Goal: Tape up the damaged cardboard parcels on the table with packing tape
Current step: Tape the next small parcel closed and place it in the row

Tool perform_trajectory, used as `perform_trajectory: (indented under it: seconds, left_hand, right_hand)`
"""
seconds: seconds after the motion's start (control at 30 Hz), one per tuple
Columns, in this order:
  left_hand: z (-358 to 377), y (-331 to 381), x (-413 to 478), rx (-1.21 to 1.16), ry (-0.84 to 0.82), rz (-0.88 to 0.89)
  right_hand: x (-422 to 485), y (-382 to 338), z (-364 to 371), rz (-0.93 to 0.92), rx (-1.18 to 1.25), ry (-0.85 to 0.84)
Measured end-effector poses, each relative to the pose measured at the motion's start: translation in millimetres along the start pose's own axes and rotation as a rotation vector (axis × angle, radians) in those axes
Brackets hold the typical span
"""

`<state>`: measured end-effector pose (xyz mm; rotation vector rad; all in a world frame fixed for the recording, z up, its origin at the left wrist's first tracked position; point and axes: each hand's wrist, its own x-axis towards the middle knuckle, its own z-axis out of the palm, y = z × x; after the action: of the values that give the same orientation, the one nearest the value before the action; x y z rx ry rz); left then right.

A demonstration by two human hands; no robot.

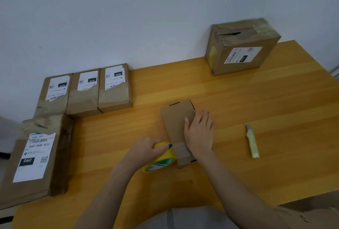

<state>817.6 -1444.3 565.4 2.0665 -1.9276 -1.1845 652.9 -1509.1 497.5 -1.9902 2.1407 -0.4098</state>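
**Tape strip going across a small flat parcel**

The right hand (pixel 199 133) lies flat with its fingers straight and close together, pressing on the right side of a small flat cardboard parcel (pixel 176 118) just below the middle of the frame. The left hand (pixel 146 149) curls its fingers round a yellow roll of packing tape (pixel 161 159), which stands on edge against the parcel's left side. One finger is stretched along the top of the roll. A strip of brownish tape (pixel 180 149) runs from the roll across the parcel's near end, up to the right hand.

The parcel rests on a wooden surface (pixel 256 100). To the right of it, well apart, lies a small knife (pixel 252 142) with a pale handle. In the upper right stands a larger box (pixel 242 47) with a torn top and a white label. At the middle left, three flat labelled parcels (pixel 83 91) sit side by side against the wall. Below them, at the lower left, lies a bigger parcel (pixel 33 159) marked 060.
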Motion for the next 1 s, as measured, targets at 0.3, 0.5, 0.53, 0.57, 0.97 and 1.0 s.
perform_trajectory:
  seconds: [0.3, 0.5, 0.53, 0.57, 0.97, 1.0]
  left_hand:
    - [0, -4, 0, 0.009, 0.028, 0.02]
    - [3, -3, -3, -0.009, 0.037, 0.02]
    - [3, -3, -3, -0.012, 0.038, 0.016]
    - [4, -3, -3, -0.011, 0.038, 0.014]
    - [6, -6, -2, -0.005, 0.074, 0.028]
    - [6, -8, -1, -0.02, 0.07, 0.026]
  right_hand:
    - [4, -17, 5, -0.204, -0.134, -0.015]
    - [-11, -20, 8, -0.192, -0.075, -0.089]
    - [-11, -24, 6, -0.216, -0.104, -0.088]
    - [-11, -26, 6, -0.272, -0.144, -0.099]
    - [-15, -31, 5, -0.316, -0.127, -0.038]
    - [-17, -31, 6, -0.334, -0.137, -0.034]
